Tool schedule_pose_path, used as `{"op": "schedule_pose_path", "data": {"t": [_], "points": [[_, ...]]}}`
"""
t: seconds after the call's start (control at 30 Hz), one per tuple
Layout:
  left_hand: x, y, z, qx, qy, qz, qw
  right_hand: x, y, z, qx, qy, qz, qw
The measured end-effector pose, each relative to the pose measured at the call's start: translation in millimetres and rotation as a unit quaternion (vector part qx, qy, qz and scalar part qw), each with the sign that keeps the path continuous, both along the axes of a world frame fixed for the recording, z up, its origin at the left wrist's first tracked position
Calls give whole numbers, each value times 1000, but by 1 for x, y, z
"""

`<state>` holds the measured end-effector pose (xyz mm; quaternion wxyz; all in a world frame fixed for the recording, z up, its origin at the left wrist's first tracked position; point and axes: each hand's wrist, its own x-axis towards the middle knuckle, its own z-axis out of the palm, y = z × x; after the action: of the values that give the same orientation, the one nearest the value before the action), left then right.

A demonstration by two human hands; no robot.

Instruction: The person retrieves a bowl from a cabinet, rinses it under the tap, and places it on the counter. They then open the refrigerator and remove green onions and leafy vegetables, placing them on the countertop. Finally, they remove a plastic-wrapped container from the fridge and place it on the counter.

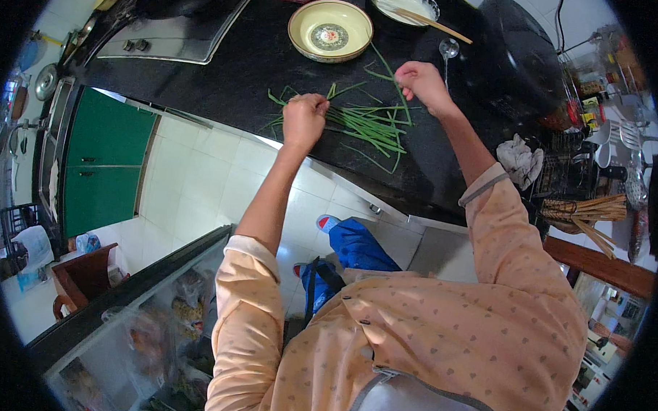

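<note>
A loose bunch of chives [371,126], long thin green stalks, lies across the dark countertop in front of me. My left hand [304,121] is closed over the bunch's left end, with some tips poking out past the fingers. Farther right, my right hand [424,85] is raised slightly above the counter, fingers pinched on a single long stalk [384,61] that bends beside the bowl. A few stray stalks lie around the bunch. Beyond the hands stands a cream bowl [306,32] with a brown rim and a patterned centre.
A bowl with white residue [408,1] and chopsticks [440,26] across it sits at the back. Near it are a clear spoon [448,49] and a large black pan [512,52]. A crumpled cloth [520,160] lies right; a gas stove [171,44] is back left.
</note>
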<state>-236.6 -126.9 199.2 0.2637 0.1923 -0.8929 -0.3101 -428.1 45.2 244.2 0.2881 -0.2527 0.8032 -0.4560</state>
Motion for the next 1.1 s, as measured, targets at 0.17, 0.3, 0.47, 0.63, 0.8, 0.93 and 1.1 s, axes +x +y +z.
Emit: {"op": "schedule_pose_path", "data": {"t": [0.17, 0.3, 0.47, 0.63, 0.8, 0.93, 1.1], "points": [[18, -28, 7, 111, -61, 55, 990, 29, -29, 25, 99, 365, 76, 923], [32, -55, 8, 194, -69, 91, 974, 50, -69, 43, -84, 398, 180, 896], [41, -100, 7, 207, -52, 172, 962, 72, -164, 33, -118, 81, 161, 977], [43, -149, -6, 222, -23, 136, 965, 69, -203, 2, -74, 287, 207, 932], [50, -139, -14, -27, -73, 138, 987, 39, -120, -14, -124, 162, 107, 973], [45, -67, -7, -163, -41, -45, 985, 24, -21, -21, 129, 232, 87, 960], [19, 2, -4, -178, -110, -174, 962, 37, 23, -49, 151, 306, 93, 935]]}}
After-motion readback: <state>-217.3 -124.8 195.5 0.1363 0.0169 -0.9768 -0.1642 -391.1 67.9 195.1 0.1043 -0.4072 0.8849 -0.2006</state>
